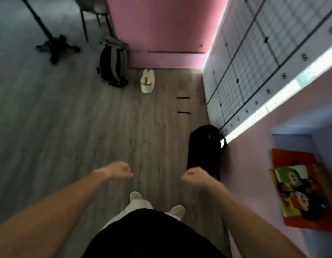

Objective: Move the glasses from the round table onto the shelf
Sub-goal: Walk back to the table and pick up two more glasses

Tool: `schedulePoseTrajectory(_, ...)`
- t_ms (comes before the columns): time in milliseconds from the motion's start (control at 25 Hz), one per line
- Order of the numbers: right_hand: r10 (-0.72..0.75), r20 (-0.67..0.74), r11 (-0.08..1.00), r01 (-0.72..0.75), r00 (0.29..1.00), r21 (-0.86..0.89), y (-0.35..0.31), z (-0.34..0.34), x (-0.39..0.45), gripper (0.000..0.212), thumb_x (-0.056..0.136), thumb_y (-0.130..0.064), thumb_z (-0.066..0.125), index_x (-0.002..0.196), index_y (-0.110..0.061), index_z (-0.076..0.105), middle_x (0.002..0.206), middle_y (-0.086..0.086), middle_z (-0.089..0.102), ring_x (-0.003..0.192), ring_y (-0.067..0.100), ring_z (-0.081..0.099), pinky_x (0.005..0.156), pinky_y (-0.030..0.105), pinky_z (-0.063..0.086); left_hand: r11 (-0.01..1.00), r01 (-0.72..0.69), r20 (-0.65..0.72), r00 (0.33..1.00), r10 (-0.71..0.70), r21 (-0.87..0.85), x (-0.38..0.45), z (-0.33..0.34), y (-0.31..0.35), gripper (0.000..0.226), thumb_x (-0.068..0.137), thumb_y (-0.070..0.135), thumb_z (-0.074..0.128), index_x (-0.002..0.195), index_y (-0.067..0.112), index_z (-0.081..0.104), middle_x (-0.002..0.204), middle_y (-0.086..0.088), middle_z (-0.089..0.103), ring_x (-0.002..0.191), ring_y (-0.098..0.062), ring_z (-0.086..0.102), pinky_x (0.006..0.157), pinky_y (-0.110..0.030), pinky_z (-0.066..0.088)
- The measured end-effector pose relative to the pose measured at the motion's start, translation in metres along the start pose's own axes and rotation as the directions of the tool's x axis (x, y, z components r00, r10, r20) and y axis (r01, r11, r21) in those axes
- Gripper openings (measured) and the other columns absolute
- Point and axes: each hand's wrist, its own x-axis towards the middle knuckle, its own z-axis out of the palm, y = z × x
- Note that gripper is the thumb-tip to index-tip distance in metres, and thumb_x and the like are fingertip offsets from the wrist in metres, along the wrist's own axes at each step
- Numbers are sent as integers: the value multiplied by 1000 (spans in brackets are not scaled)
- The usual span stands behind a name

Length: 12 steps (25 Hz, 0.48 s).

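I look down at a grey wood floor (77, 127). My left hand (119, 170) and my right hand (195, 176) hang in front of me over the floor, both curled into loose fists with nothing in them. No glasses and no round table are in view. A pink shelf unit (254, 164) stands close on my right. Its open compartment (310, 142) holds colourful picture books (302, 194). The view is blurred.
A black bag (204, 146) leans on the floor against the shelf unit, just beyond my right hand. Farther off stand a grey backpack (113, 64), a cream container (147, 81), a black stand base (57, 46) and white lockers (245, 62).
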Motion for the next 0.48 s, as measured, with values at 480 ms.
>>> schedulePoseTrajectory(480, 119, 67, 968, -101, 991, -231, -56, 71, 35, 20, 85, -31, 52, 72, -21, 63, 95, -3, 74, 93, 18, 67, 82, 29, 50, 769, 244, 39, 961, -275, -591, -10, 107, -109, 13, 83, 38, 66, 87, 26, 69, 84, 11, 67, 87, -13, 65, 81, -27, 48)
